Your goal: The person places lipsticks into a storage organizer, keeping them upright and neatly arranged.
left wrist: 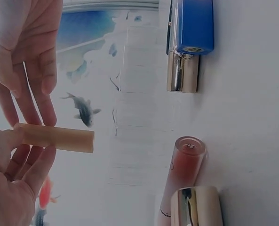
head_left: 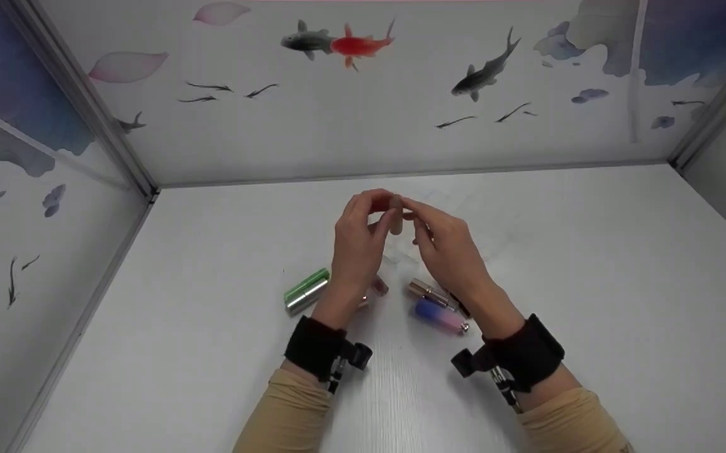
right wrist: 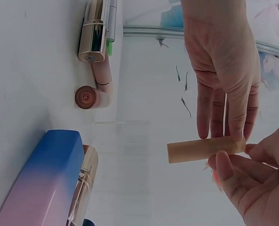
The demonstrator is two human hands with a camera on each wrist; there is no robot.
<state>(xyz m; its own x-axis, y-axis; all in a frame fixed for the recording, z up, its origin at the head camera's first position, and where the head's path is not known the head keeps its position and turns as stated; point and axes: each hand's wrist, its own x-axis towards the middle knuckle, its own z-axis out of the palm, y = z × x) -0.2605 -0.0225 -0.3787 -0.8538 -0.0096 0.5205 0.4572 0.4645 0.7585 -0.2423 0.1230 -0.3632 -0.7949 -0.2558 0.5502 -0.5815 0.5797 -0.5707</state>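
Note:
A tan lipstick-shaped tube [head_left: 397, 217] is held upright above the table in the head view; both wrist views show it lengthwise. My left hand [head_left: 357, 242] pinches it between thumb and fingers. From the other side, the straight fingers of my right hand [head_left: 454, 251] reach the tube's upper end. In the left wrist view, the right thumb stands off from the tube [left wrist: 59, 139]. Below the hands, a blue-and-pink tube [head_left: 440, 316] lies on the table beside a gold tube [head_left: 424, 289]. Near my left wrist are a green-and-silver tube [head_left: 306, 290] and a pinkish tube [left wrist: 182, 165].
Beyond the hands, a clear rack [left wrist: 139, 108] with compartments stands on the white table [head_left: 168, 314]; it is faint in the head view. Panels painted with fish [head_left: 363, 45] rise along the table's back and left edges.

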